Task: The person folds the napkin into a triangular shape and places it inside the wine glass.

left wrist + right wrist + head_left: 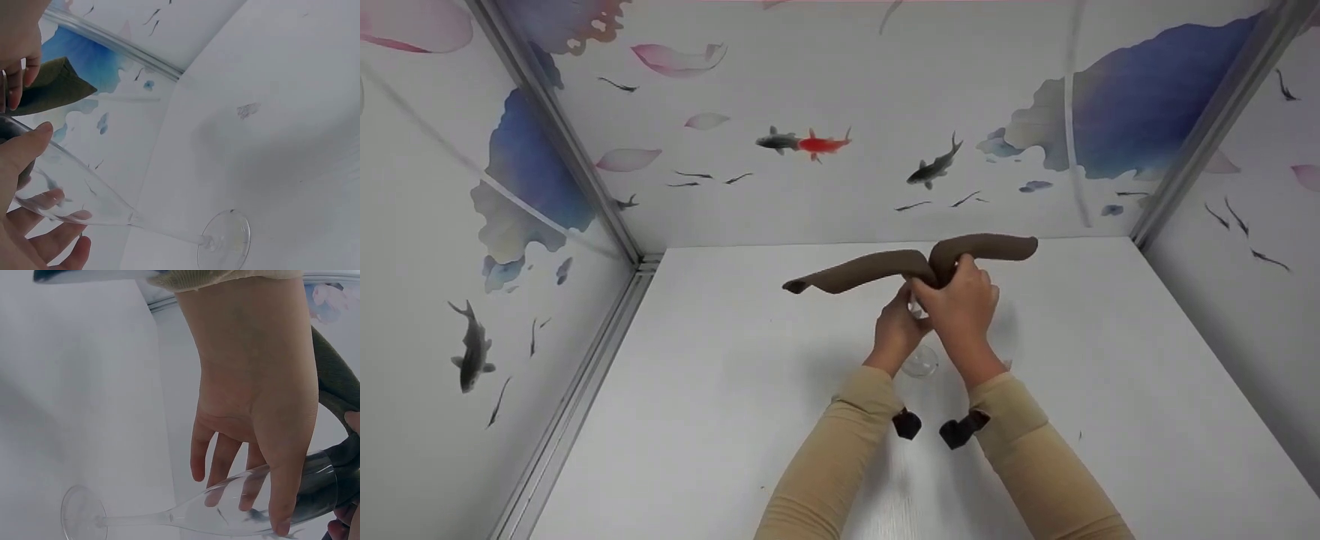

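My left hand (pixel 895 334) holds a clear champagne flute (pixel 84 185) by its bowl, thumb on one side and fingers on the other. The flute is tilted, its foot (pixel 920 361) towards me and its mouth away. A brown cloth (pixel 877 270) is bunched at its middle, and dark fabric (pixel 320 486) shows inside the flute's mouth. Two long folds of it spread to left and right like wings. My right hand (pixel 966 304) pinches the cloth at the bunched middle, right beside the mouth. In the right wrist view, only a few right fingertips show, at the right edge.
Below the hands lies a white tabletop (pixel 697 420). White panels (pixel 840 82) printed with fish, petals and blue leaves stand at the back and sides, joined by metal rails (pixel 562 127). Black wrist devices (pixel 907 424) hang at both cuffs. A grey scribble (pixel 247 109) marks the tabletop.
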`<state>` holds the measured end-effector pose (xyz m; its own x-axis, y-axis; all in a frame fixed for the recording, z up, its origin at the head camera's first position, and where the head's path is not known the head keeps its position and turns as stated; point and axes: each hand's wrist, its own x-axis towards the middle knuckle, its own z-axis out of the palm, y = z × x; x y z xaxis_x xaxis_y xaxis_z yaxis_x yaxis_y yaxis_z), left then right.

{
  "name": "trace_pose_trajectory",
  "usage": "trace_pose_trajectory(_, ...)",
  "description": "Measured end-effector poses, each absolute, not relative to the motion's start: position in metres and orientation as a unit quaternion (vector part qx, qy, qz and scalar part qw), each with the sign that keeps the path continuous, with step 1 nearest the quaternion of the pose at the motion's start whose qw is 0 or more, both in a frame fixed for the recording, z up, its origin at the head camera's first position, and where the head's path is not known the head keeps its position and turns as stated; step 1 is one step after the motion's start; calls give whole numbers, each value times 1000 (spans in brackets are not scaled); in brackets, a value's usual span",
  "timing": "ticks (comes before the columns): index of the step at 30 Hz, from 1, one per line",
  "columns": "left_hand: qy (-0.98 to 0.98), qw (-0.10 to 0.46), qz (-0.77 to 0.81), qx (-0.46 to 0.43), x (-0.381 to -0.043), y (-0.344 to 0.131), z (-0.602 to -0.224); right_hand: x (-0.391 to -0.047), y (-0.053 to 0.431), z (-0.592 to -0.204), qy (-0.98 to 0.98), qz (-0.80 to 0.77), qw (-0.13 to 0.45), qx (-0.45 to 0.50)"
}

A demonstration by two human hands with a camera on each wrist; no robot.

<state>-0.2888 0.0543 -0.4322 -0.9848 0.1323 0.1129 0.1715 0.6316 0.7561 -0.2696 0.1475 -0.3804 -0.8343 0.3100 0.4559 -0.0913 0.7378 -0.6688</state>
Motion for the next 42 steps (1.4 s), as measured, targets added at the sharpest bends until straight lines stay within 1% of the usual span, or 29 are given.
trace_pose_trajectory(7,-896,9,-435,-90,-288,54,-434,-267,154,-374,-886,344,308,-40)
trace_pose_trajectory(15,-900,2,-429,-72,-288,56,-434,-267,160,-371,-893,321,314,-22)
trace_pose_trajectory(26,-901,19,-428,-72,-287,55,-438,-273,168,-373,-880,289,376,41)
trace_pose_trajectory(32,-898,26,-434,-68,-287,54,-439,-272,167,-377,-882,281,374,51)
trace_pose_trajectory(42,-899,18,-434,-62,-287,55,-438,-270,164,-385,-873,296,385,49)
